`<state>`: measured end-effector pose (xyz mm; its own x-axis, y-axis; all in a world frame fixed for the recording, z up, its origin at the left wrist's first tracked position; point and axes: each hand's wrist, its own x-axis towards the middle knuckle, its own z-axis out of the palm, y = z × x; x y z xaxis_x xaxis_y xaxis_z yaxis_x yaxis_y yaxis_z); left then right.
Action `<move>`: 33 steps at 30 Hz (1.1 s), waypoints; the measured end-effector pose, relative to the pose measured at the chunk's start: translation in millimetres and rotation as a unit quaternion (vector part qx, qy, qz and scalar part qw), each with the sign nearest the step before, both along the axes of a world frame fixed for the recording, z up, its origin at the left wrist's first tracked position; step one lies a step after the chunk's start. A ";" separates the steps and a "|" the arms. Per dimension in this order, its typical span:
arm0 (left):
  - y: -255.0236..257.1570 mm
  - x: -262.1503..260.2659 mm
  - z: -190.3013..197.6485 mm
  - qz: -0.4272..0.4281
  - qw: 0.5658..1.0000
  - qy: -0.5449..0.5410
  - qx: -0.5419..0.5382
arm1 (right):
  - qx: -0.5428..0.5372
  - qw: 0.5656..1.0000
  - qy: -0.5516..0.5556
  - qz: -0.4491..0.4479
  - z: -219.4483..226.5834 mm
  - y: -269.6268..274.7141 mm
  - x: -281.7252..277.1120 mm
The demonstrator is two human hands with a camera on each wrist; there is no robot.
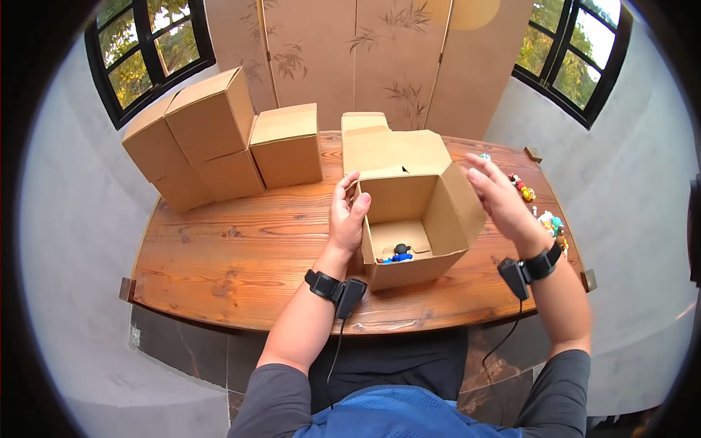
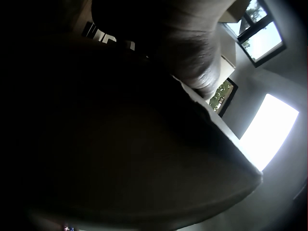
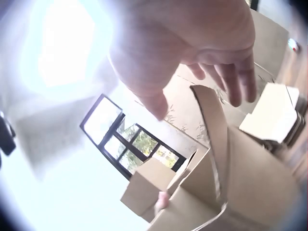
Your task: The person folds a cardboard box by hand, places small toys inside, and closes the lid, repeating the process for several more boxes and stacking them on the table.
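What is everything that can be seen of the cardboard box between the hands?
The cardboard box is open and brown, with straight walls. It rests on the wooden table, mouth facing up; a broad far flap extends away from the person, a right flap outward. A dark-headed blue figure is inside. The left hand grips the left wall; whether the right hand touches the right flap is unclear.

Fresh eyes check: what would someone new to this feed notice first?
Probably the open cardboard box on the near part of the wooden table, with a small blue figure inside by its front wall. The left hand is at the box's left side, and the right hand near its right flap. Next, the stacked boxes at left rear and colourful toys along the right edge.
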<state>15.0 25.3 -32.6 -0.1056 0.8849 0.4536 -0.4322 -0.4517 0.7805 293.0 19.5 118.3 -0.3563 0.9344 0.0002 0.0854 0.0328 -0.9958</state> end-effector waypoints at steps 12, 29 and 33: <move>-5.4 -3.8 -4.3 0.008 0.999 -0.027 0.044 | 0.269 0.938 -0.210 0.064 -51.2 -48.0 -21.9; -29.6 4.9 26.2 0.114 0.971 0.057 0.202 | 0.316 0.922 -0.218 0.051 -55.0 -46.1 -23.8; -25.0 0.7 24.7 0.060 0.987 -0.104 0.106 | 0.315 0.916 -0.245 0.027 -52.5 -48.6 -32.0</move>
<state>15.7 0.3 -7.9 -0.3148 0.7471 0.5854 -0.5056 -0.6540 0.5627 261.0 -29.1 65.8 -0.5029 0.7852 0.3612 0.4994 0.6051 -0.6200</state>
